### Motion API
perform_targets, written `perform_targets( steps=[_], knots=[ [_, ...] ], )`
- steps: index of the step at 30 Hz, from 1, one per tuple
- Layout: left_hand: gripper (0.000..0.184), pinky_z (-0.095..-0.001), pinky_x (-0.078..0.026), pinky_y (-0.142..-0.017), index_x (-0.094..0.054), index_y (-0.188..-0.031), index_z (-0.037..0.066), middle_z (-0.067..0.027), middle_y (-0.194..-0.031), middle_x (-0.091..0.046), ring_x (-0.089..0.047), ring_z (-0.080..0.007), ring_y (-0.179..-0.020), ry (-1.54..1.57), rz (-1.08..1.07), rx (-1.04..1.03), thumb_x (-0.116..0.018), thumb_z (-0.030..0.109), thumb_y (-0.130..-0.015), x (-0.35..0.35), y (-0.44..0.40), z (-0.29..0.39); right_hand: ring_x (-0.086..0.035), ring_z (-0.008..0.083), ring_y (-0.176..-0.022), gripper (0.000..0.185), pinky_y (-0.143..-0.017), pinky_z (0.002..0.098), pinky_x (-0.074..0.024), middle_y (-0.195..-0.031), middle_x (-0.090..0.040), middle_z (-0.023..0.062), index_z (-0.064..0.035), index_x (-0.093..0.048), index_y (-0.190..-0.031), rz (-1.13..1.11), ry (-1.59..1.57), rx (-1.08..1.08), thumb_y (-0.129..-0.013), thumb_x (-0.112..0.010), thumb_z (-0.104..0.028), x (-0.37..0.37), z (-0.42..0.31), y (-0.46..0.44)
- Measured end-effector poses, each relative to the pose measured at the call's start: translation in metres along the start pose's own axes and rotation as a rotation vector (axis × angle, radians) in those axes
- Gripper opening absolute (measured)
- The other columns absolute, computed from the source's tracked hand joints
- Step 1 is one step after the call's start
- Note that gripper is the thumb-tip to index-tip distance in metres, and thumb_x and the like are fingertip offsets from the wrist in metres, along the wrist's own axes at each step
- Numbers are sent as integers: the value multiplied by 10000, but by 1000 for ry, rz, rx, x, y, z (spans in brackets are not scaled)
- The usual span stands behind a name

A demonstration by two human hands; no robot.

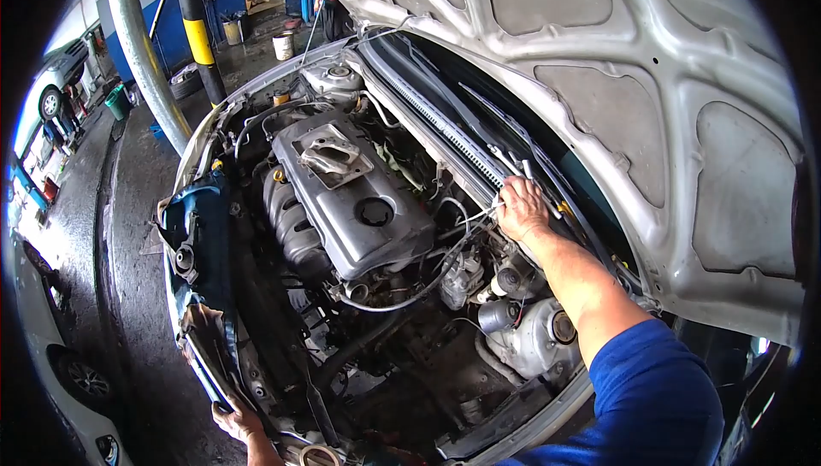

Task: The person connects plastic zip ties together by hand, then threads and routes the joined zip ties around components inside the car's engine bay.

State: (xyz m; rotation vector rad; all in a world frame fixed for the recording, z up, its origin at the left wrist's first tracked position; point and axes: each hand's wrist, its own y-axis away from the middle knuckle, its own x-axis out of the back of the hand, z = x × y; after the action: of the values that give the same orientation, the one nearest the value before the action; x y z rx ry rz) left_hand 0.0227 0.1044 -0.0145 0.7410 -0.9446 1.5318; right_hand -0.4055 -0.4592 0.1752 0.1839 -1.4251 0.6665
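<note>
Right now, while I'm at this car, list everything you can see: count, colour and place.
hood: 1, silver-grey, raised, upper right
windscreen: 1, dark, below the hood
wipers: at least 2, dark, along the windscreen
cowl: 1, grey, at the windscreen's base
engine cover: 1, grey, centre
metal part: 1, silvery, on the engine cover
tank: 1, whitish, lower right
blue covering: 1, dark blue, left of the engine cover
posts: 2, one silvery, one yellow and black, upper left
green bucket: 1, far left
cars: at least 2, whitish, left edge
smaller parts: too many to count
left hand: 1, bare, lower left
right hand: 1, bare, at the cowl's lower end
sleeve: 1, blue, lower right
</note>
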Motion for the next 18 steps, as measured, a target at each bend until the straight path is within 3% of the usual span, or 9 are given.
perform_targets(
  steps=[18],
  knots=[
    [756, -448, -382, -1008, -456, -1314, -40, -248, -1265, -501, -484, -393, -1175, 0, 48, -39, -547, 565, -872, -10, -3, -14, -429, 269, -1200, 307, -1024, 431, -338, -1247, -493, 78, -96, -586, -1082, 48, -25, 35, -829, -581, -271, -3, 3, 0]
  ],
)
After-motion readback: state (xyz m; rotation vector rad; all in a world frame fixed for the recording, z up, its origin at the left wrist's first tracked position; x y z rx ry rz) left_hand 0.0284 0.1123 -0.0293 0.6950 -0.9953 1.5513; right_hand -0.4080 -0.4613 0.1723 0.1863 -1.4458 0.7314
